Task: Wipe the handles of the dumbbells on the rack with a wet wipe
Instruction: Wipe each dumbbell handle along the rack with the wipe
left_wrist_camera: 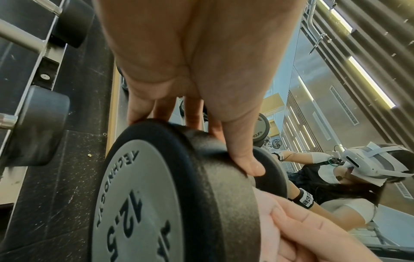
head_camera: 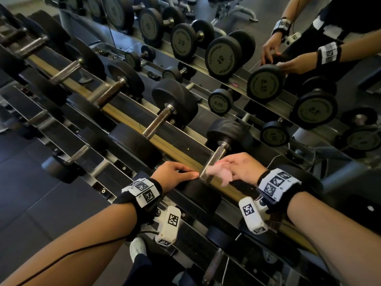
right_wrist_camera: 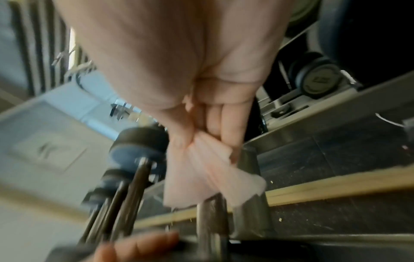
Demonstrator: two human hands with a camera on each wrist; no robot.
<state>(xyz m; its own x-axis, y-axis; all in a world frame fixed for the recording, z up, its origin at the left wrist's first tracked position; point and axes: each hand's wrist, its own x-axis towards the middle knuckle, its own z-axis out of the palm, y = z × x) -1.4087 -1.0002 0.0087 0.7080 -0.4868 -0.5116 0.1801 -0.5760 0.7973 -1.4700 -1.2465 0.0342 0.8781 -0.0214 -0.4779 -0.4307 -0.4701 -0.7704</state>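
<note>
Tiered metal rack with black round-headed dumbbells side by side across its rails

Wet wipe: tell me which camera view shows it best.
Right wrist view: the wet wipe fills the centre, pinched by the right hand against the dumbbell handle. Head view shows it small and blurred. Left wrist view shows only a pale edge, likely it, beside the dumbbell head.

- Lower centre: the right hand pinches a pale wet wipe against a dumbbell's steel handle.
- The left hand, just left, holds that dumbbell's near head.
- Other dumbbells line the rack diagonally toward the upper left.
</note>
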